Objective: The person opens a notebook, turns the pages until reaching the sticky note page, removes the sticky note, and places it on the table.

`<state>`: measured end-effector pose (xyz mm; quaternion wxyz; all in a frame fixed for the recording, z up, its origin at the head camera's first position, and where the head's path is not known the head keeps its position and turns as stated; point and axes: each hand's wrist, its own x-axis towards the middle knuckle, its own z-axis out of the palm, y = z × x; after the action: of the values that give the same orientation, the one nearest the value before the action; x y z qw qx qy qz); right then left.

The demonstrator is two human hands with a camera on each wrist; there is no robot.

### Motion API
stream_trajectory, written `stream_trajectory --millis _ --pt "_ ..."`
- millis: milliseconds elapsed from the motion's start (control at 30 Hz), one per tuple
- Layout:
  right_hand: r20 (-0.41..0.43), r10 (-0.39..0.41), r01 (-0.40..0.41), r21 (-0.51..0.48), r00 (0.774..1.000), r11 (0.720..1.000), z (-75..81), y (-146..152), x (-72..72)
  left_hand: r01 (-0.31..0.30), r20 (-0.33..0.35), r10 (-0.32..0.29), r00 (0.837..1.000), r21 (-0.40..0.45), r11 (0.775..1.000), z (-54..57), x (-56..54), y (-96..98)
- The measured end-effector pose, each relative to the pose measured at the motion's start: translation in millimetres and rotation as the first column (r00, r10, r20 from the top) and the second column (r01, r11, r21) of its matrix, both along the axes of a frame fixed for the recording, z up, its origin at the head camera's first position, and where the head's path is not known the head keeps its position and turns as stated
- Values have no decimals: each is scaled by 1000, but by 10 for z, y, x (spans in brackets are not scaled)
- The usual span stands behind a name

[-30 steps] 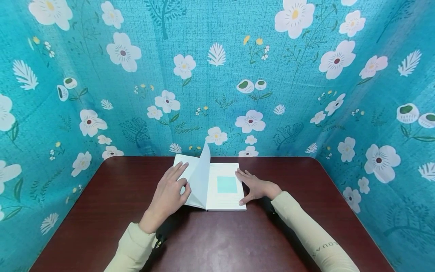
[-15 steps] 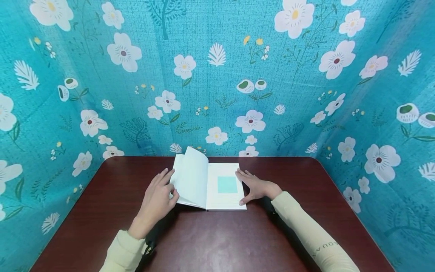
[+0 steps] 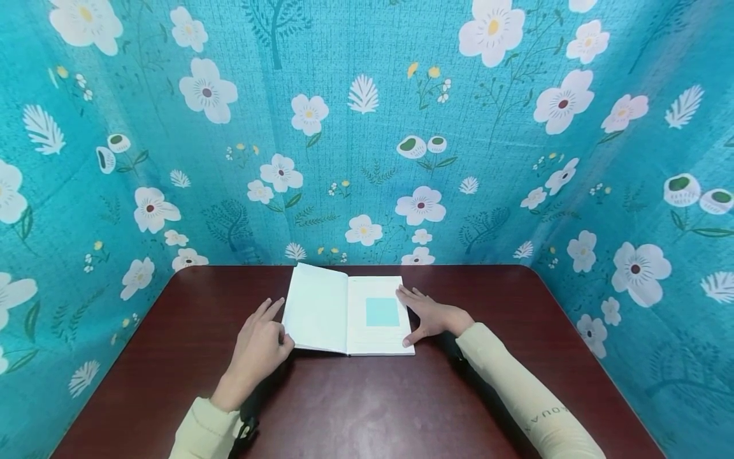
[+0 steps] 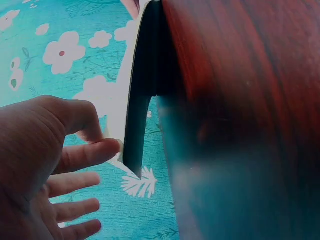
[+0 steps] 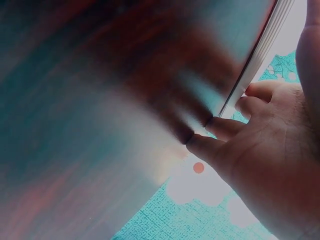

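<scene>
An open book lies on the table, with a blank-looking page on its left side and a pale turquoise square on the right page. At the book's lower left corner, my left hand pinches the page edge between thumb and index finger, its other fingers extended. The left wrist view has these fingertips beside the dark cover, which slants up off the table. Along the right edge, my right hand is spread, thumb on the lower corner and fingertips at the upper part; the right wrist view shows fingertips reaching the tabletop.
The dark reddish-brown table has rounded far corners. A turquoise flowered curtain hangs behind it and along both sides. Pale sleeves cover both forearms, with a dark wrist strap by the left cuff.
My left hand has moved left and slightly down, and the raised page has swung over from upright to lie against the left side. My right hand has stayed on the right edge.
</scene>
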<state>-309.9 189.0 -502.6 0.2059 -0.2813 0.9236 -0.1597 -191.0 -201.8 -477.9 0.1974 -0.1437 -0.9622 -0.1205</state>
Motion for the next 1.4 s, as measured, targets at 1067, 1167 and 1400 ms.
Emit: stream_trajectory --millis 1067,1167,1400 --pt "-7 8 -8 -19 1000 1000 -28 8 1 -56 187 61 980 -37 998 -193 26 -38" --pt "-9 6 -6 -12 1000 1000 -27 2 -3 -66 170 78 982 -77 995 -194 20 -45" --pt "-8 15 -16 -3 1000 1000 -19 5 -16 -97 228 126 966 -134 986 -177 -57 -19"
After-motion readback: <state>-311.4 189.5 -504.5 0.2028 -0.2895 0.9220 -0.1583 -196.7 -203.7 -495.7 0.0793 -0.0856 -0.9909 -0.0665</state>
